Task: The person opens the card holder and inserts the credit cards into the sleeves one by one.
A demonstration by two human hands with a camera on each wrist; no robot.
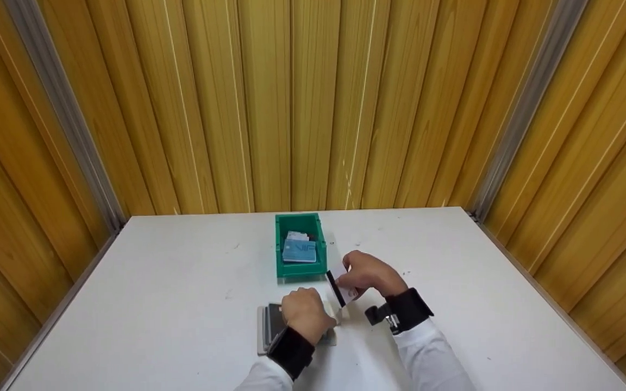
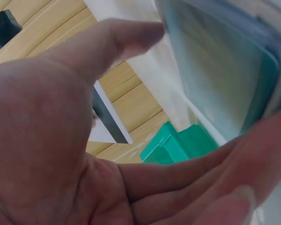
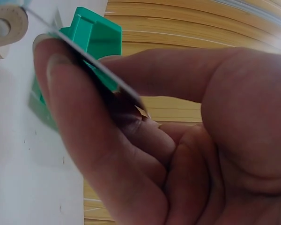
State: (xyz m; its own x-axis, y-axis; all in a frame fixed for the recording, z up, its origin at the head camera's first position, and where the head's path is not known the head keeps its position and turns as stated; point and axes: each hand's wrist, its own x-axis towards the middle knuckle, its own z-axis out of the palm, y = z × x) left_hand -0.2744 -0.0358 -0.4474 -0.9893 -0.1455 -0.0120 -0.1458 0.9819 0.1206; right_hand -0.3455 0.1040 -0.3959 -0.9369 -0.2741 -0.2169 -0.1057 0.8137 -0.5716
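My right hand pinches a white card with a black stripe between thumb and fingers, tilted, just in front of the green bin. In the right wrist view the card is seen nearly edge-on. A card holder with clear plastic pockets lies on the table, partly hidden under my left hand. The left wrist view shows my left thumb at one edge of a clear pocket and the fingers at the opposite edge, gripping it. Close to the card holder, the card's lower end points toward its right side.
Behind the hands stands the green bin, with a blue card and other cards inside. A rounded beige tab with a hole appears in the right wrist view. Yellow corrugated walls border the white table.
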